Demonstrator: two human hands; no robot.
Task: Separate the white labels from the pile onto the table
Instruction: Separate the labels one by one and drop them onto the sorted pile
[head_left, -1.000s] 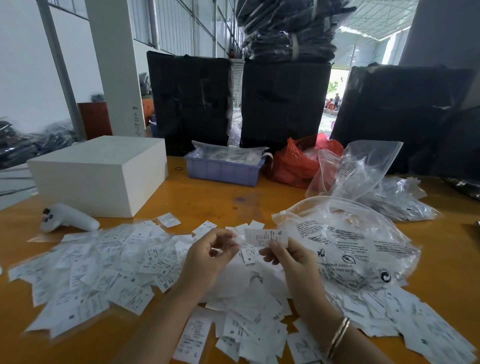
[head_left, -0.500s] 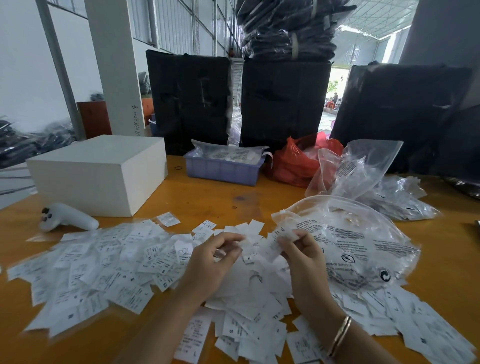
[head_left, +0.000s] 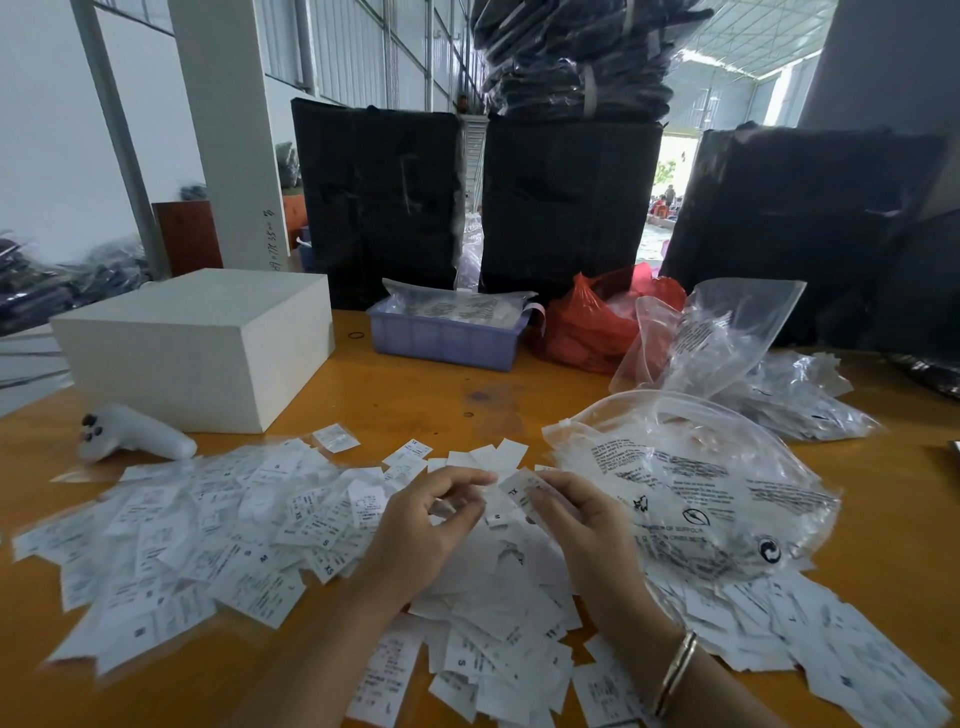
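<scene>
A wide pile of white printed labels (head_left: 218, 530) covers the orange table (head_left: 415, 395) from the left edge to the front right. Over its middle, my right hand (head_left: 582, 525) pinches a small white label (head_left: 519, 488) marked with letters, held just above the pile. Close beside it, my left hand (head_left: 426, 525) has its fingers curled, the fingertips meeting near a label; whether it grips one is blurred. A gold bangle (head_left: 675, 670) sits on my right wrist.
A clear printed plastic bag (head_left: 691, 488) lies right of my hands, with more clear bags (head_left: 727, 338) behind it. A white box (head_left: 197, 343) and white controller (head_left: 130, 434) stand at left. A blue tray (head_left: 441, 340), red bag (head_left: 587, 322) and black bundles (head_left: 566, 208) line the back.
My right hand lowered the label it held up a second ago toward the pile and now pinches a label low, near my left hand. Both hands stayed over the pile's middle.
</scene>
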